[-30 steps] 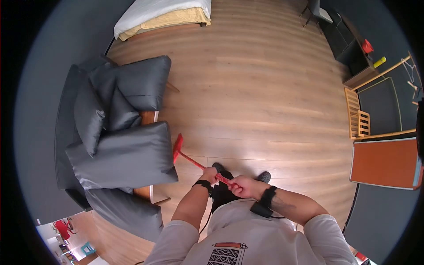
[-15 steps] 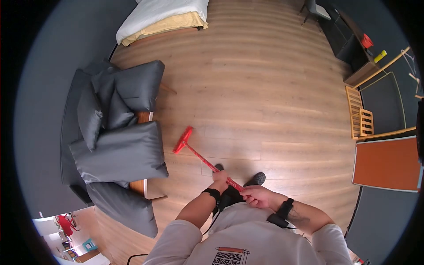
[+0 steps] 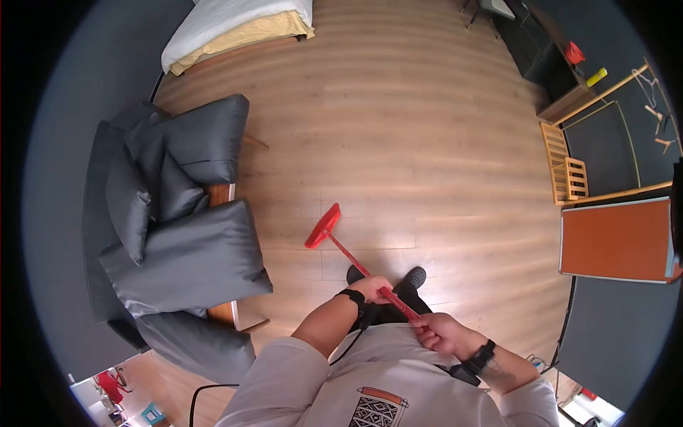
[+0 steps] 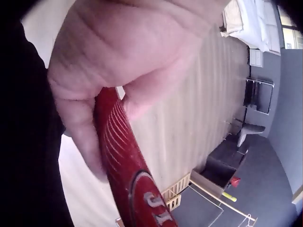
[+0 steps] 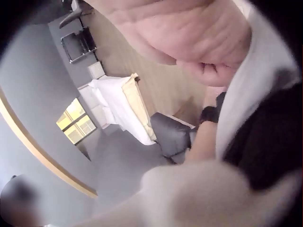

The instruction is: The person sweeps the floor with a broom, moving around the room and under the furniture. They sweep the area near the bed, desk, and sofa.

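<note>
A red broom (image 3: 324,226) slants across the floor in front of the person's feet, its wide head at the far left end. Partway up the handle (image 3: 348,255), the left hand (image 3: 371,288) has its fingers wrapped round it. In the left wrist view, the red handle (image 4: 124,156), printed with pale stripes and letters, comes out from under the left hand (image 4: 128,52). Close to the waist, the right hand (image 3: 439,332) grips the handle's top end. The right wrist view shows curled fingers of the right hand (image 5: 189,33), with the handle hidden behind them.
A grey sofa (image 3: 178,263) with loose cushions stands on the left, wooden legs jutting out. The bed (image 3: 235,32) is at the far left. On the right are a wooden rack (image 3: 555,167), an orange board (image 3: 615,238) and a dark cabinet (image 3: 555,75). Wood flooring (image 3: 370,142) lies between.
The broom head has moved from beside the sofa rightward across the floor, nearer the front of the feet. Both hands have shifted right with the handle, keeping their grip.
</note>
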A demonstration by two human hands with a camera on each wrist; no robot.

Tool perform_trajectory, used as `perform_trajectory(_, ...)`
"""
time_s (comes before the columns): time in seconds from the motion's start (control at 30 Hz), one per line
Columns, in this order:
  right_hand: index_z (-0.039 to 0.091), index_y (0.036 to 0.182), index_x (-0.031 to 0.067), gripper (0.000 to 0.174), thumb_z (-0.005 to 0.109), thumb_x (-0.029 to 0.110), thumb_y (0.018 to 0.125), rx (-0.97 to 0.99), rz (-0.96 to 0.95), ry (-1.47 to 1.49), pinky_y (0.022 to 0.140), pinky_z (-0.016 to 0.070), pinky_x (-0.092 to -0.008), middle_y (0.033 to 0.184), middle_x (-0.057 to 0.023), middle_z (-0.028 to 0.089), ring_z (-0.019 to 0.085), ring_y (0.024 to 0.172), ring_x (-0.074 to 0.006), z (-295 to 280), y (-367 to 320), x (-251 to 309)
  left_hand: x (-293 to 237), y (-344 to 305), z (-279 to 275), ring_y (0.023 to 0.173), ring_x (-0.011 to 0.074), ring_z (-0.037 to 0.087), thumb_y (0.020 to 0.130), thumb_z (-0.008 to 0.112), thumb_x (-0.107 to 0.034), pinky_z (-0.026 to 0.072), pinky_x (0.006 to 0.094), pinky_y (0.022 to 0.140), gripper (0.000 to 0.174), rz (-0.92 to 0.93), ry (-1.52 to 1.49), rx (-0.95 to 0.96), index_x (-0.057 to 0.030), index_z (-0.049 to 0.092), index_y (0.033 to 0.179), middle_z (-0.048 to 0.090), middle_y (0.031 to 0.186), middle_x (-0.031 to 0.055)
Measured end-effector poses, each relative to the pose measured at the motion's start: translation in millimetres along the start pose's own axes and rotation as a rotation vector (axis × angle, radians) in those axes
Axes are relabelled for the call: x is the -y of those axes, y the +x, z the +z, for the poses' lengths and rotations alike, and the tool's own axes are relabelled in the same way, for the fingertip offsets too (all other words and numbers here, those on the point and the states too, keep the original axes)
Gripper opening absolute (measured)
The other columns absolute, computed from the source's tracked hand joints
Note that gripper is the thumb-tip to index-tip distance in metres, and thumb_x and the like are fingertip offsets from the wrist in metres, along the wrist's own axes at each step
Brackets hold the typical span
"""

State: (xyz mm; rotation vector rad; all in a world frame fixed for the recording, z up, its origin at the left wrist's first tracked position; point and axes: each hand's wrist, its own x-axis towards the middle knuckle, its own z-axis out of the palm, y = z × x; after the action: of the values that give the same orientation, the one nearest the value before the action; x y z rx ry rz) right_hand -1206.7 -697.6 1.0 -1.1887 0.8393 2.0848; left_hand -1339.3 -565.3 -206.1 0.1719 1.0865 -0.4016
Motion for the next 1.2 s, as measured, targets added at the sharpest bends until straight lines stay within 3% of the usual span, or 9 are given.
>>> perform_trajectory(0.1, 0.044, 0.079, 0.0099, 0.005, 0.047, 0.008, 0.083, 0.106, -0.006, 0.084, 0.029, 0.0203, -0.0137, 0.058, 0.0023, 0.038, 0.029, 0.038, -0.0023, 19, -32, -3, -11, -8, 1, 0.073, 0.0255, 0.059, 0.076, 0.049, -0.002, 0.0525, 0.0409, 0.064, 0.002, -0.099, 0.005, 0.122, 0.0, 0.049, 0.076, 0.055, 0.075, 0.014)
perform_trajectory(0.33, 0.044, 0.082, 0.0093, 0.006, 0.049, 0.006, 0.081, 0.107, -0.121, -0.053, 0.029, 0.0207, -0.0147, 0.062, 0.0, 0.041, 0.03, 0.038, -0.0035, 47, -44, -14, -24, -43, 3, 0.067, 0.0242, 0.059, 0.075, 0.05, -0.003, 0.052, 0.0372, 0.062, 0.003, 0.095, 0.044, 0.079, -0.0027, 0.048, 0.077, 0.055, 0.069, 0.0106)
perform_trajectory(0.4, 0.044, 0.082, 0.0087, 0.005, 0.049, 0.007, 0.082, 0.132, -0.21, 0.037, 0.029, 0.0209, -0.0149, 0.062, 0.0, 0.041, 0.03, 0.038, -0.0035, 39, -21, -16, -32, -27, -2, 0.067, 0.029, 0.059, 0.075, 0.045, 0.0, 0.0526, 0.0417, 0.06, 0.012, 0.128, 0.006, -0.058, 0.0009, 0.045, 0.087, 0.054, 0.073, 0.0135)
perform_trajectory(0.5, 0.049, 0.092, 0.0056, 0.009, 0.047, 0.009, 0.083, 0.09, -0.186, 0.194, 0.029, 0.0228, -0.0146, 0.061, 0.0002, 0.04, 0.03, 0.038, -0.0035, 24, 17, -21, -41, -8, -6, 0.067, 0.0295, 0.059, 0.075, 0.043, 0.0, 0.0526, 0.0417, 0.06, 0.013, 0.147, 0.144, -0.168, 0.0013, 0.045, 0.088, 0.053, 0.073, 0.0149)
perform_trajectory(0.63, 0.043, 0.078, 0.0099, 0.007, 0.047, 0.007, 0.083, 0.07, -0.134, 0.354, 0.03, 0.0211, -0.0149, 0.057, 0.0019, 0.037, 0.029, 0.038, -0.0036, 29, 10, -30, -31, 5, 7, 0.066, 0.0252, 0.058, 0.073, 0.047, -0.001, 0.0516, 0.0399, 0.06, 0.009, 0.018, 0.346, -0.054, -0.002, 0.047, 0.082, 0.053, 0.073, 0.012)
perform_trajectory(0.7, 0.043, 0.079, 0.01, 0.007, 0.046, 0.006, 0.082, 0.059, -0.099, 0.463, 0.03, 0.021, -0.0149, 0.057, 0.0022, 0.036, 0.029, 0.038, -0.0038, 31, -7, -45, -10, 10, 18, 0.068, 0.0238, 0.058, 0.074, 0.047, 0.0, 0.0515, 0.0388, 0.061, 0.007, -0.055, 0.392, -0.105, -0.003, 0.048, 0.08, 0.053, 0.073, 0.0105)
perform_trajectory(0.77, 0.042, 0.078, 0.0095, 0.007, 0.046, 0.006, 0.082, 0.062, -0.102, 0.485, 0.03, 0.0208, -0.015, 0.058, 0.0019, 0.037, 0.029, 0.038, -0.0041, 33, -25, -58, 4, 10, 26, 0.068, 0.0219, 0.057, 0.074, 0.046, 0.0, 0.0518, 0.0373, 0.062, 0.007, -0.195, 0.44, 0.067, -0.0031, 0.049, 0.079, 0.053, 0.072, 0.0089)
perform_trajectory(1.07, 0.042, 0.08, 0.009, 0.007, 0.047, 0.005, 0.081, 0.147, -0.255, 0.297, 0.029, 0.0192, -0.0163, 0.061, 0.0001, 0.039, 0.029, 0.038, -0.0042, 23, -95, -86, 20, -57, 96, 0.058, 0.0206, 0.057, 0.074, 0.047, -0.003, 0.0526, 0.0316, 0.055, 0.001, -0.197, 0.445, 0.043, -0.0031, 0.048, 0.074, 0.052, 0.064, 0.0076)
perform_trajectory(1.2, 0.043, 0.079, 0.0088, 0.007, 0.047, 0.003, 0.08, 0.122, -0.349, 0.263, 0.029, 0.0198, -0.0164, 0.061, -0.0004, 0.039, 0.03, 0.039, -0.0049, -12, -71, -90, 25, -20, 93, 0.058, 0.0222, 0.058, 0.073, 0.046, -0.002, 0.0513, 0.0322, 0.05, 0.001, -0.052, 0.39, -0.054, -0.0021, 0.047, 0.073, 0.051, 0.062, 0.0091)
